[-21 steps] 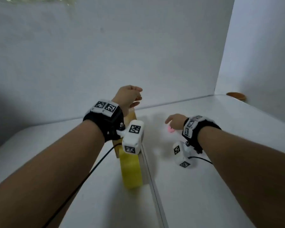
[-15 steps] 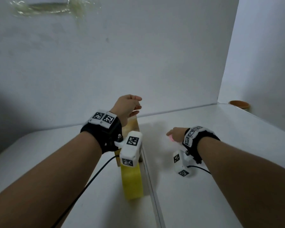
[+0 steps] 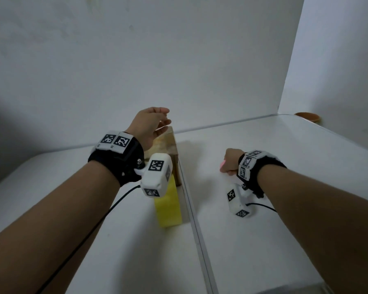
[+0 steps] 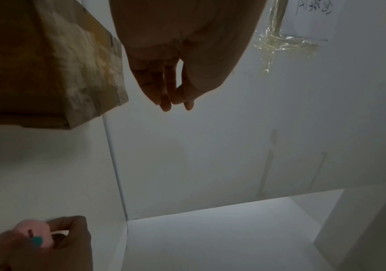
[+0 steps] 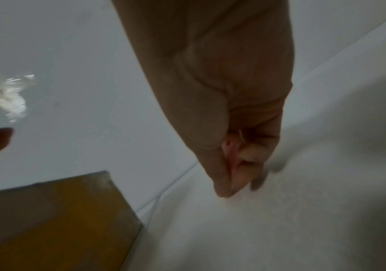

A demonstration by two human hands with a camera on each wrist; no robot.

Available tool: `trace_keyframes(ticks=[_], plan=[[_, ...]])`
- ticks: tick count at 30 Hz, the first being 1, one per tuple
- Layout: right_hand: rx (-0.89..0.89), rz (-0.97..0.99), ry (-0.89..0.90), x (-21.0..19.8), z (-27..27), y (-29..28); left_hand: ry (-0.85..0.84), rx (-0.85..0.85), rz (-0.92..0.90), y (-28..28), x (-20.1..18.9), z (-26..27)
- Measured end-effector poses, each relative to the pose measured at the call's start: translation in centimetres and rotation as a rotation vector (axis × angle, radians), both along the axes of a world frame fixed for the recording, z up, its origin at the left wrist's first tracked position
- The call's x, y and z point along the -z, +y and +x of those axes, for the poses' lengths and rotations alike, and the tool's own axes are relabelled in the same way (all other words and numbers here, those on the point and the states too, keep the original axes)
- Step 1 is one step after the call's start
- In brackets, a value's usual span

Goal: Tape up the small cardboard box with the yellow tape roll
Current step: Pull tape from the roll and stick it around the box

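Though fisted, right hand (image 3: 229, 163) hides pink item (image 4: 35, 236).

On the table (image 3: 263, 240), the cardboard box (image 3: 168, 145) stands at 12 o'clock, near the back wall (image 3: 179, 60), with a strip of tape (image 3: 168, 206) running from it toward 6 o'clock. The left hand (image 3: 149, 126) hovers above the box's far end, touching nothing. The right hand (image 3: 229, 161), at 2 o'clock and apart from the box, rests on the table, gripping a small object (image 3: 222, 165). A bowl (image 3: 306, 117) sits far off at 2 o'clock, beside the side wall (image 3: 338, 71).
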State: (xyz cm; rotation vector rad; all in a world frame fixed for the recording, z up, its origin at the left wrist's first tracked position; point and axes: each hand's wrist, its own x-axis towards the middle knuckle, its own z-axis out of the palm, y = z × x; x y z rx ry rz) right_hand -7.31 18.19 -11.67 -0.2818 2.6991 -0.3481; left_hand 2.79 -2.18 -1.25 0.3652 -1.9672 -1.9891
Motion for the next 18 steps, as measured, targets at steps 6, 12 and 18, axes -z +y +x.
trace_keyframes(ticks=[6, 12, 18], plan=[[-0.002, -0.390, -0.096, -3.5, 3.7, -2.8, 0.016, -0.042, -0.030, -0.7, 0.6, 2.4], [0.074, -0.779, -0.148, -7.6, 5.9, -6.0, -0.038, -0.046, -0.060, -1.8, 1.1, 5.7], [-0.094, -0.875, -0.090, -8.1, 8.0, -7.2, -0.197, 0.070, -0.235, -2.1, 2.5, 8.5]])
